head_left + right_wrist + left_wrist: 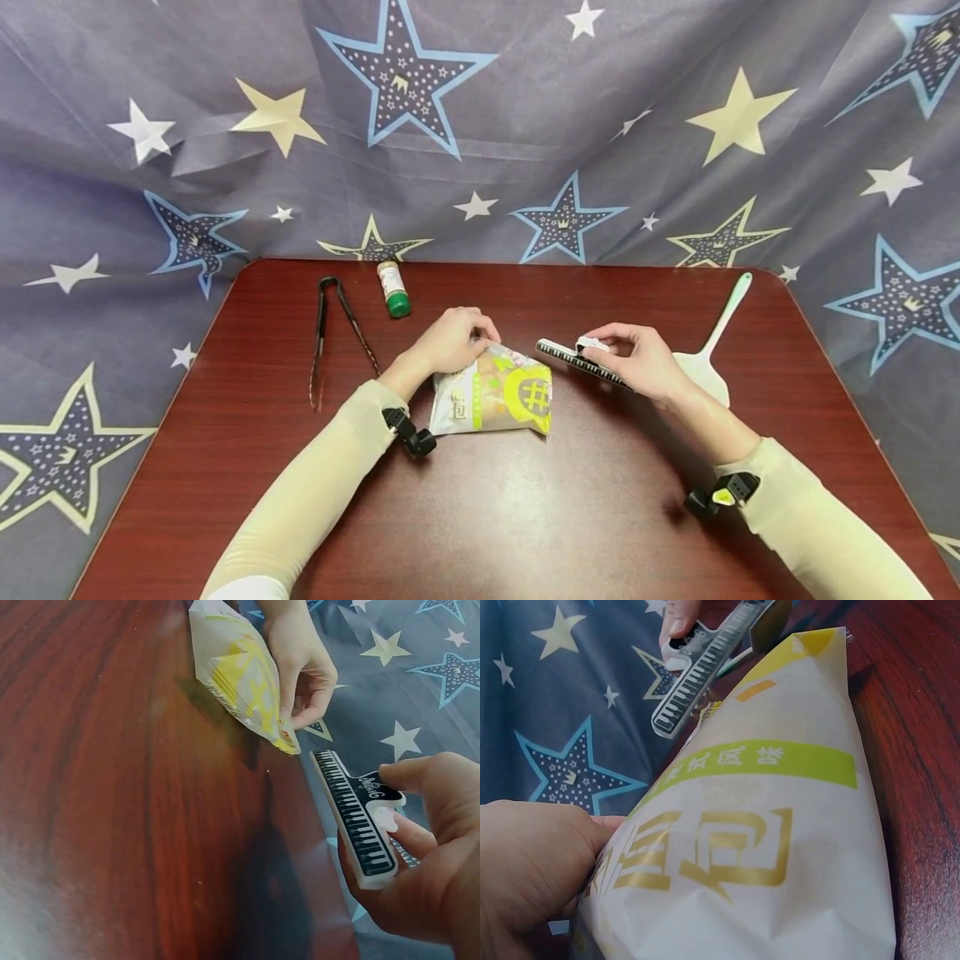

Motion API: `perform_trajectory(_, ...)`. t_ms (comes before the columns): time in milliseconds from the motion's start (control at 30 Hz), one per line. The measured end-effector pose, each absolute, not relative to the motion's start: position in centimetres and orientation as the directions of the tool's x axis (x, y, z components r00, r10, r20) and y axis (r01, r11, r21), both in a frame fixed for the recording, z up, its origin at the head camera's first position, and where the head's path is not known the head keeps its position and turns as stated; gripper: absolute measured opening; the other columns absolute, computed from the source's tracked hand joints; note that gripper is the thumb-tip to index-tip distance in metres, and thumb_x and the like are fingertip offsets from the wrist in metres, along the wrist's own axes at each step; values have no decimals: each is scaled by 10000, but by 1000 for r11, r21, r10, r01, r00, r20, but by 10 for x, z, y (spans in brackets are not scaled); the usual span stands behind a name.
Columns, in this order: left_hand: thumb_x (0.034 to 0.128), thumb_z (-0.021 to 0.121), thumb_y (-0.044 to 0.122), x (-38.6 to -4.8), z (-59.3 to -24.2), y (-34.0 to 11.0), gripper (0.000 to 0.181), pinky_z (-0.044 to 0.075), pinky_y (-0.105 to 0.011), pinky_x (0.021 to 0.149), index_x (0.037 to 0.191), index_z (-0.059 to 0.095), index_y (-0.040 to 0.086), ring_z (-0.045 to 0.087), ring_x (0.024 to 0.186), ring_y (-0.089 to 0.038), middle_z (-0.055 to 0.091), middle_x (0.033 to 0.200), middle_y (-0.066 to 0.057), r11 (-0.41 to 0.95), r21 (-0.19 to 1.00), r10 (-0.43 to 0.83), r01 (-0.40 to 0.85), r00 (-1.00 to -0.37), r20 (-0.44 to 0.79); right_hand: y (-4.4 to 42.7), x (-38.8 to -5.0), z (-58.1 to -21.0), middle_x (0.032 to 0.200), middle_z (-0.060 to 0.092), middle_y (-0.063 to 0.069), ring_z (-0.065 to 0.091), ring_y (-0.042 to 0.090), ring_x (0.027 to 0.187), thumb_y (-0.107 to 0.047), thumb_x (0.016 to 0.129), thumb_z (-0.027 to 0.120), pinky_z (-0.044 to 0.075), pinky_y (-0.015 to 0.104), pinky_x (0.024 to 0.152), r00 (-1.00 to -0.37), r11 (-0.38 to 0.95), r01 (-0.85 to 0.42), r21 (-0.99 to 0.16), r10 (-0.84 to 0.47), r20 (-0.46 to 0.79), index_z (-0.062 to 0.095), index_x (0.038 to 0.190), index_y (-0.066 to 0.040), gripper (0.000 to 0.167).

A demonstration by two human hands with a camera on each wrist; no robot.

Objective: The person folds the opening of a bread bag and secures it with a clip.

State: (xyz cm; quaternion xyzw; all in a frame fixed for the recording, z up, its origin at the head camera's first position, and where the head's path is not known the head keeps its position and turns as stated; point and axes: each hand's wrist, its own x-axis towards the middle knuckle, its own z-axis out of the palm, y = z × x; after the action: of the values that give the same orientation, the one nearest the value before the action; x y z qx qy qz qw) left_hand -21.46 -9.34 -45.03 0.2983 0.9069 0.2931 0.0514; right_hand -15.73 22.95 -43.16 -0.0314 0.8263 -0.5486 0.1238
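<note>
Your left hand (453,340) pinches the printed bag (491,398) by its upper edge, on the table (480,517); your right hand (641,360) grips the piano-patterned clip (572,358), just beside the bag, apart

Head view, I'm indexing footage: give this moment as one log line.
left hand: grips bag | right hand: holds piano-patterned clip | spatula: on table

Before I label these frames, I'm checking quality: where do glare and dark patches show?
Head view: pale glare on the table, nearer than the bag; right wrist view: blurry dark patch left of the clip, shadow or reflection unclear; left wrist view: dimmer light overall.
</note>
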Motion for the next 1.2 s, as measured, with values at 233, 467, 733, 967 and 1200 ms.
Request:
perform_trajectory(233,974,678,69,-216,-451,-93,181,465,-327,772,998,820,178,564,812,-177,742,969,-19,653,563,569,507,-819,77,229,-155,-439,906,799,-35,695,9,746,-167,918,838,558,209,642,-984,422,41,-905,-141,-111,785,1179,4,317)
perform_trajectory(467,981,682,79,-215,-451,-93,175,464,-324,771,1008,820,182,558,803,-171,739,972,-16,655,564,569,503,-819,71,230,-153,-447,839,773,-127,662,9,706,-169,927,831,534,188,622,-991,381,51,-923,-98,-95,788,1154,28,303)
perform_trajectory(733,976,687,75,-215,-452,-93,174,467,-329,778,1007,821,181,568,816,-174,737,962,-17,655,564,569,502,-819,69,230,-150,-451,781,767,-131,654,-15,679,-115,915,830,522,172,606,-995,379,37,-925,-71,-69,794,1124,68,279)
perform_trajectory(967,974,683,76,-215,-452,-93,176,474,-335,793,1008,820,183,579,834,-180,746,978,-15,656,561,572,505,-818,68,231,-149,-452,806,780,-183,743,31,686,-74,955,774,596,192,696,-980,248,149,-957,-95,-177,703,1226,175,375)
perform_trajectory(1200,982,690,95,-216,-453,-93,158,487,-350,815,1013,821,178,604,853,-188,750,971,-19,653,556,571,514,-816,84,229,-150,-454,852,783,-148,725,31,725,-4,968,724,613,215,708,-967,155,192,-969,-137,-214,636,1233,261,385)
